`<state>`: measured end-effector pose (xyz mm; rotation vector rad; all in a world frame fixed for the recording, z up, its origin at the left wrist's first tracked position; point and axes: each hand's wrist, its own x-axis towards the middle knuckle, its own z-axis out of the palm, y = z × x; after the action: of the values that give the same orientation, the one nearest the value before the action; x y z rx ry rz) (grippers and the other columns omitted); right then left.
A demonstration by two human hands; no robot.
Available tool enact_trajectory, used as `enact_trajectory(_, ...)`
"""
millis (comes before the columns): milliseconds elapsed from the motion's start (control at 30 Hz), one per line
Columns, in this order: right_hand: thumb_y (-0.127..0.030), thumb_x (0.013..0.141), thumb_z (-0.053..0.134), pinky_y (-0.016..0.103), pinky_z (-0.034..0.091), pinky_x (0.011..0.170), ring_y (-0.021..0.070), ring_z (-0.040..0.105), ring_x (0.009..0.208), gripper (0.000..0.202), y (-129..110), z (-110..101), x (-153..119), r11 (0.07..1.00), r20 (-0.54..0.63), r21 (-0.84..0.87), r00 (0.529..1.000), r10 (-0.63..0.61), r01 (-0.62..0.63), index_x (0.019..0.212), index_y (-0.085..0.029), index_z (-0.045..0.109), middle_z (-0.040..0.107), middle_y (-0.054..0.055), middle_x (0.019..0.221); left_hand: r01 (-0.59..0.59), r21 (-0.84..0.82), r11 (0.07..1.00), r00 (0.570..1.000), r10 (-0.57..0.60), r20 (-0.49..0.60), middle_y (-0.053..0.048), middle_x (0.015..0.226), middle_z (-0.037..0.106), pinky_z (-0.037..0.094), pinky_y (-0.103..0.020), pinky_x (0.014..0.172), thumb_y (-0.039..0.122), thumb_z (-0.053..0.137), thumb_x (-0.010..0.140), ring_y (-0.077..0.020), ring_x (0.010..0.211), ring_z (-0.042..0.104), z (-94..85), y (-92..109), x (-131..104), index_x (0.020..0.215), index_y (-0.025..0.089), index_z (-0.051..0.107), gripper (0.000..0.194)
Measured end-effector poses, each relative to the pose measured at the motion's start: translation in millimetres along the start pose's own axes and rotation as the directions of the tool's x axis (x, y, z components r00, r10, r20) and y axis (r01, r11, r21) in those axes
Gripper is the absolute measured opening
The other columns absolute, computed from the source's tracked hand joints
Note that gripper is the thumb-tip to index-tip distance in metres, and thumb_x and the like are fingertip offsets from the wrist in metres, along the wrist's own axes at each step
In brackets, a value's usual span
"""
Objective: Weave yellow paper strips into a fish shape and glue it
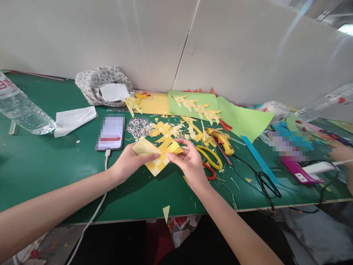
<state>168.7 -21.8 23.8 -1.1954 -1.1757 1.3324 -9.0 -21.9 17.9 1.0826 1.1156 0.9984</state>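
Note:
A woven piece of pale and bright yellow paper strips (156, 167) is held above the green table between my two hands. My left hand (131, 162) pinches its left side, thumb on top. On the right, my right hand (189, 158) grips the bright yellow strips with thumb and fingers. Behind the piece lie cut yellow strips and scraps (165, 129). Scissors with yellow handles (213, 158) and a red handle (210, 172) are just right of my right hand. Finished-looking woven yellow fish shapes (197, 106) rest on green paper (176, 110) at the back.
Left of my hands lies a phone (111, 130) with a white cable. A bead tray (139, 127) and patterned cloth bag (96, 82) stand behind. To the right are a yellow glue gun (226, 143), its black cord, a blue strip (259, 158) and another person's hand (340, 152). Water bottle (24, 106) far left.

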Motion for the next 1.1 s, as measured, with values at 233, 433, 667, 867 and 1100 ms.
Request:
enact_trajectory(233,-0.031,0.055,0.079,0.032,0.053,0.069,0.0173,0.064,0.074,0.061,-9.2,-8.5,3.3,0.997,0.03,-0.077,0.999,-0.029,0.032,0.108,-0.026,0.048,0.063,-0.002,0.078,0.006,0.129,0.992,0.995,-0.019,0.101,-0.002,0.079,0.068,0.051,-0.029,0.067,0.037,0.072,0.063,-0.0167,0.07,0.063,-0.7,0.5,-1.2,0.089,0.019,0.063,0.033)
enact_trajectory(433,-0.028,0.06,0.076,0.031,0.05,0.065,0.0152,0.061,0.067,0.051,-6.8,-11.7,2.6,0.976,0.061,-0.19,0.994,-0.096,0.106,0.105,-0.027,0.051,0.063,-0.002,0.073,0.001,0.195,0.981,0.99,-0.029,0.141,0.0,0.076,0.067,0.05,-0.027,0.066,0.035,0.071,0.064,-0.0157,0.068,0.062,0.2,0.8,-0.7,0.088,0.019,0.063,0.03)
enact_trajectory(667,-0.027,0.064,0.073,0.028,0.048,0.064,0.0145,0.061,0.068,0.043,-1.3,-11.5,1.6,0.957,0.07,-0.241,0.986,-0.149,0.162,0.102,-0.027,0.053,0.063,-0.002,0.076,-0.038,0.248,0.968,0.988,-0.001,0.155,0.002,0.073,0.063,0.048,-0.026,0.064,0.032,0.07,0.065,-0.0145,0.066,0.06,0.6,2.4,-1.7,0.085,0.019,0.062,0.025)
enact_trajectory(867,-0.025,0.065,0.072,0.027,0.047,0.064,0.0139,0.059,0.068,0.042,-2.7,-10.0,1.0,0.955,0.066,-0.241,0.985,-0.16,0.172,0.102,-0.027,0.053,0.063,-0.002,0.076,-0.035,0.239,0.97,0.984,-0.008,0.175,0.002,0.074,0.062,0.048,-0.025,0.064,0.031,0.071,0.065,-0.014,0.066,0.059,0.2,0.0,-0.8,0.086,0.019,0.061,0.026)
enact_trajectory(1100,-0.028,0.066,0.071,0.029,0.048,0.065,0.0141,0.06,0.068,0.048,-2.0,-10.4,1.7,0.951,0.125,-0.268,0.985,-0.122,0.152,0.108,-0.026,0.048,0.063,-0.001,0.079,-0.021,0.219,0.975,0.981,-0.022,0.193,0.001,0.078,0.064,0.048,-0.027,0.069,0.029,0.069,0.066,-0.0149,0.071,0.059,0.3,1.3,-0.8,0.087,0.018,0.062,0.024)
